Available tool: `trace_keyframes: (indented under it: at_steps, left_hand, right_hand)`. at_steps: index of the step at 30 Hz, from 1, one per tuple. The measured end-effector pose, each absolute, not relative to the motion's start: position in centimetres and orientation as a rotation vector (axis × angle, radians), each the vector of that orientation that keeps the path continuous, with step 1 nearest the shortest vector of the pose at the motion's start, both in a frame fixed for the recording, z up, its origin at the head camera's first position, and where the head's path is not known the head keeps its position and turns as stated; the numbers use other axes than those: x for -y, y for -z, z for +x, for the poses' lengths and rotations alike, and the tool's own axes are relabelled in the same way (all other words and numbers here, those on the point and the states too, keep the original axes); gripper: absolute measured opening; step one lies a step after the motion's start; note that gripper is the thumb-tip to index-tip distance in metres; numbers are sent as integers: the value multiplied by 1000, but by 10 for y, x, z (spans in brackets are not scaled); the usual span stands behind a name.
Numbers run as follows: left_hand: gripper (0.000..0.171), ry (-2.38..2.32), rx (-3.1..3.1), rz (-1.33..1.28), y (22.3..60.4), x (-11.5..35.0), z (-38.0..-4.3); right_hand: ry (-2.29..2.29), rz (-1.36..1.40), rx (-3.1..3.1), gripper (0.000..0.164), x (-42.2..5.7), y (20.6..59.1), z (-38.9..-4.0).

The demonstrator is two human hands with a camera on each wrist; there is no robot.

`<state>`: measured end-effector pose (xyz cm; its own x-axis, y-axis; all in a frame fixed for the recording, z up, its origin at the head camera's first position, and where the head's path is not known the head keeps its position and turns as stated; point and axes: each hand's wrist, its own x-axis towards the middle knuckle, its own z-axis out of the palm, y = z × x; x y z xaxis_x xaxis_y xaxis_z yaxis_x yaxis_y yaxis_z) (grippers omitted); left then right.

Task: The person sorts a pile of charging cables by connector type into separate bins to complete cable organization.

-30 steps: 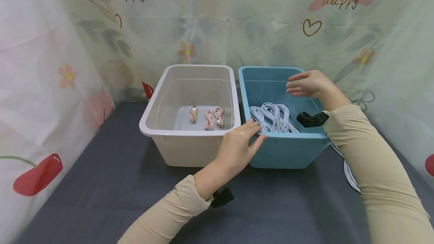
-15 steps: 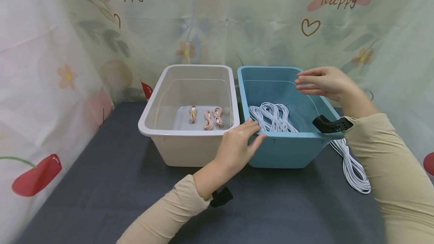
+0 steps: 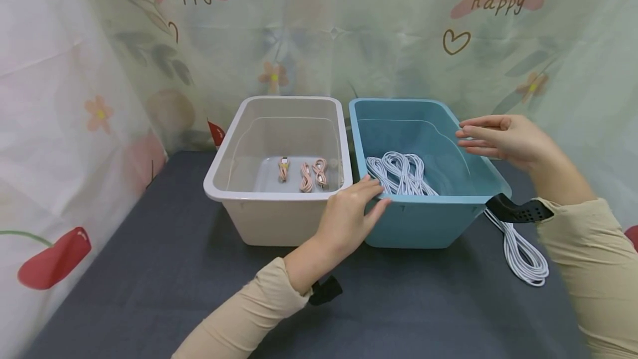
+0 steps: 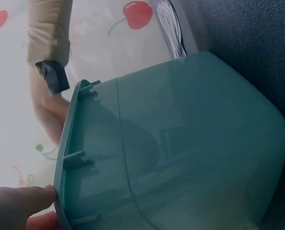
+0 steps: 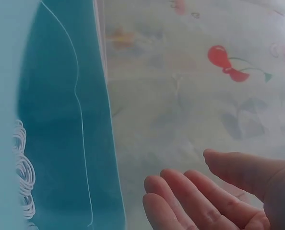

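A blue bin (image 3: 423, 223) stands on the right with several bundles of coiled white cable (image 3: 401, 173) inside. My left hand (image 3: 346, 215) holds its near left corner, fingers over the rim and thumb along the front; the left wrist view shows the bin's outer wall (image 4: 181, 143) close up. Just beyond the bin's right rim, my right hand (image 3: 508, 140) hovers in the air. In the right wrist view its fingers (image 5: 190, 196) are loosely bent, with nothing in them. Another white cable bundle (image 3: 523, 254) lies on the table, right of the bin.
Beside the blue bin stands a beige bin (image 3: 279, 220) holding several small pink cables (image 3: 306, 177). Both rest on a dark grey tabletop (image 3: 149, 292). A patterned curtain (image 3: 309, 32) hangs behind and along the sides.
My right hand has moved right, from over the blue bin to past its right rim, uncovering the white cable bundle on the table. The left hand has stayed in place.
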<state>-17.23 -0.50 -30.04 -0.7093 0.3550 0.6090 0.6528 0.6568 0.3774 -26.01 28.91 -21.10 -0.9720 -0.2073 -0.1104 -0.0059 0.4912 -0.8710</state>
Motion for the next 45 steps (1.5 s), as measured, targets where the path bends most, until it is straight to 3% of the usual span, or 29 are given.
trace_keyframes:
  at_steps: [6, 17, 27, 37, 45]
  left_hand:
    - [28, 804, 2378, -781, 302, 5, -173]
    - [27, 804, 2366, -788, 301, 5, -172]
    - [27, 811, 2357, -793, 301, 6, -172]
    - [27, 803, 2360, -792, 302, 5, -173]
    - [27, 801, 2353, -796, 302, 6, -173]
  right_hand:
    - [1552, -210, -2528, 12, -302, 221, -249]
    - [1847, -167, -2441, 17, -329, 240, -227]
    - [2008, -56, -2470, 12, -362, 272, -215]
    - [1628, 57, -2689, 14, -387, 314, -211]
    - [1397, 113, -2769, 32, -403, 340, -207]
